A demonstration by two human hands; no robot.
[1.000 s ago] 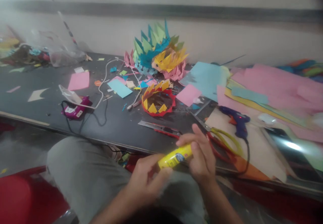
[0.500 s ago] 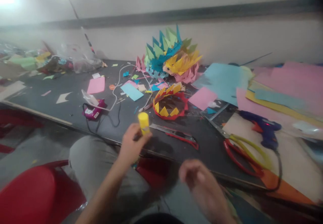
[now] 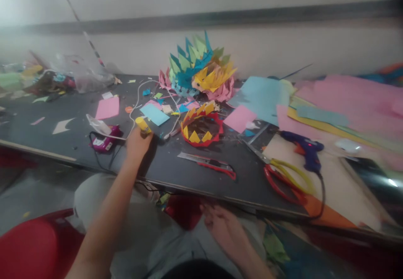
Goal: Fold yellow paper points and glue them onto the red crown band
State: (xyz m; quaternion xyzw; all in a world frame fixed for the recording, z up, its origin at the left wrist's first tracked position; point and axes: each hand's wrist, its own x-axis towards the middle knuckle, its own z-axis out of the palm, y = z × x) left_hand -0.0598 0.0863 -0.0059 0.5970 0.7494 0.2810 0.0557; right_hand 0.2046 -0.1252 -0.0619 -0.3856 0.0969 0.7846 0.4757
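Holding a glue stick [image 3: 142,124] is the left hand [image 3: 137,145], the curled right hand [image 3: 222,225] is looking empty, the red crown [image 3: 194,136] looking done, and pink paper [image 3: 340,102] seeming unused.

Glue stick [image 3: 142,124] left of paper crown [image 3: 206,139]

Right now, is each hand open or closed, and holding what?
Left hand: closed around the yellow tube.
Right hand: open, loosely curled, nothing visible in it.

Two hands [image 3: 138,144] [image 3: 222,222] — one yellow tube [image 3: 142,124] (plus one knife [image 3: 211,162]).
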